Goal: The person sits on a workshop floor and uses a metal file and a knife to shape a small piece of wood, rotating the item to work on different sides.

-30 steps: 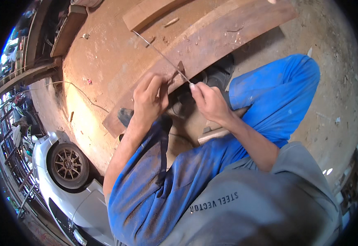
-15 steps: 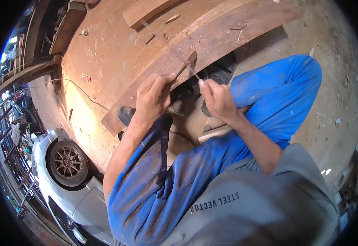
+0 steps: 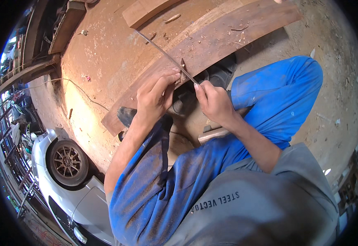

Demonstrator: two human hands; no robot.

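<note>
My right hand [image 3: 216,104] is closed round the near end of a long, thin metal rod, like a file [image 3: 156,46]. The rod slants up and away to the left, over a wide wooden plank [image 3: 224,47]. Pinched in my left hand [image 3: 154,94] is a small, dark, pointed piece of wood [image 3: 182,65], partly hidden by the fingers. The rod crosses this piece just beyond my left fingertips; whether the two touch, I cannot tell. Both hands are at the plank's near edge, above my bent legs.
Wood chips and a twig [image 3: 239,29] lie on the plank. Another thick board [image 3: 148,12] rests on the dirt floor beyond it. A silver car with a bronze wheel [image 3: 68,163] stands at the left. A thin cable [image 3: 78,87] runs over the floor. Timbers [image 3: 66,28] are at the upper left.
The rod, smeared by motion earlier, now shows sharply across the small wood piece. That piece has turned and shows narrower. My right hand has shifted slightly left and nearer to me.
</note>
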